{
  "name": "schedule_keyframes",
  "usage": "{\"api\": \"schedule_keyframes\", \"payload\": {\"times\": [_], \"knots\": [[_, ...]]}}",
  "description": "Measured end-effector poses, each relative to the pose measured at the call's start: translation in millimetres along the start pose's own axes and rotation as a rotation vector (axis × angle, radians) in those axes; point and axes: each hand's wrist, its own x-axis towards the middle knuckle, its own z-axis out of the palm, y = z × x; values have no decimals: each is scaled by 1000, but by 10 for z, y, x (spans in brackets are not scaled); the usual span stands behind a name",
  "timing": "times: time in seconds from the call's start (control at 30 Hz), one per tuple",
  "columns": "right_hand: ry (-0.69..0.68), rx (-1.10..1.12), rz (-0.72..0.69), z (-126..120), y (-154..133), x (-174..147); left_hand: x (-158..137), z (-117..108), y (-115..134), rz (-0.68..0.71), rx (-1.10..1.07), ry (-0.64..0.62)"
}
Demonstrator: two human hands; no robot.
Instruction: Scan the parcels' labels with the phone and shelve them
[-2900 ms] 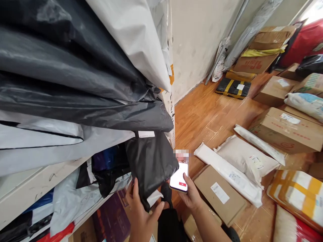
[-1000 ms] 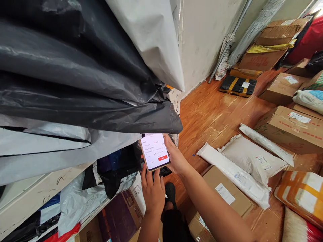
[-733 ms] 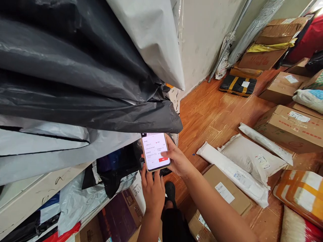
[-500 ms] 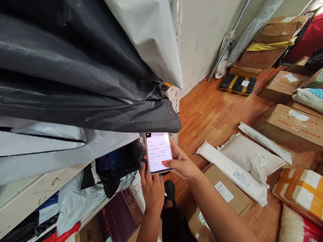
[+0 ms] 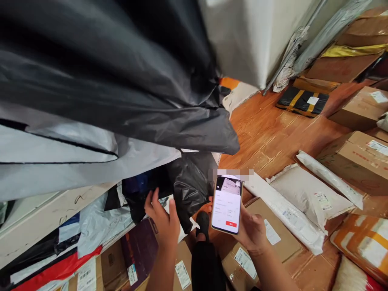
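Observation:
My right hand (image 5: 254,227) is wrapped round a smartphone (image 5: 226,208), whose lit screen shows a small camera picture at the top and a red button low down. My left hand (image 5: 163,220) is raised with its fingers apart and nothing in it, close to the black plastic parcels on the shelf. Just beyond that hand, a crumpled black plastic bag (image 5: 194,182) hangs at the shelf's end, left of the phone. Large black plastic parcels (image 5: 127,105) fill the upper left, overhanging both hands.
A white shelf (image 5: 54,218) on the left holds bagged parcels. On the wooden floor (image 5: 260,133) lie cardboard boxes (image 5: 354,157), a long white parcel (image 5: 287,214), a white pouch (image 5: 312,190) and a taped black box (image 5: 303,101). My shoe (image 5: 203,224) stands between boxes.
My left hand has come away from the phone and moved left, its fingers spreading. The phone has shifted right and lower in my right hand, and its screen now includes a camera picture.

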Motion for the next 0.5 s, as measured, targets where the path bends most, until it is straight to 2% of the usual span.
{"api": "schedule_keyframes", "payload": {"times": [0.07, 0.17, 0.27, 0.33, 0.37, 0.43, 0.5], "knots": [[129, 9, 0, -240, 105, -73, 257, -22, -122, -59, 180, 3], [319, -30, -76, -477, 227, -67, 668, 27, -220, -88, 555, -150], [340, -88, -170, -509, 280, 61, 991, 121, -247, -146, 713, -359], [329, -129, -201, -444, 279, 188, 1107, 160, -264, -135, 621, -438], [342, -144, -216, -397, 270, 260, 1130, 162, -271, -118, 520, -427], [397, -157, -263, -291, 239, 430, 1120, 130, -266, -98, 266, -289], [445, -165, -345, -186, 203, 635, 1080, 69, -227, -54, 62, -83]]}}
